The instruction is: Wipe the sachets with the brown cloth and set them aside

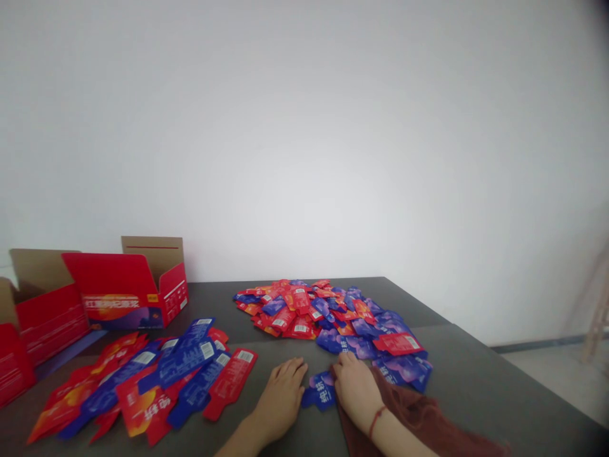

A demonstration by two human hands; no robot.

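A small blue pouch (320, 391) with white lettering lies flat on the dark table between my two hands. My left hand (281, 395) rests palm down at the pouch's left end, its fingers stretched out and lying flat. At the other end, my right hand (356, 388) is closed on a brown cloth (413, 419), with its fingertips at the pouch's right edge. The cloth trails away under my right wrist toward the lower right. Part of the pouch may be hidden by the right hand and the cloth.
Beyond my hands spreads a heap of red and blue pouches (299, 303). More pouches (191, 362) lie piled on the left. Open red cardboard boxes (114, 279) stand behind that pile. A white wall (304, 158) backs the table (476, 381).
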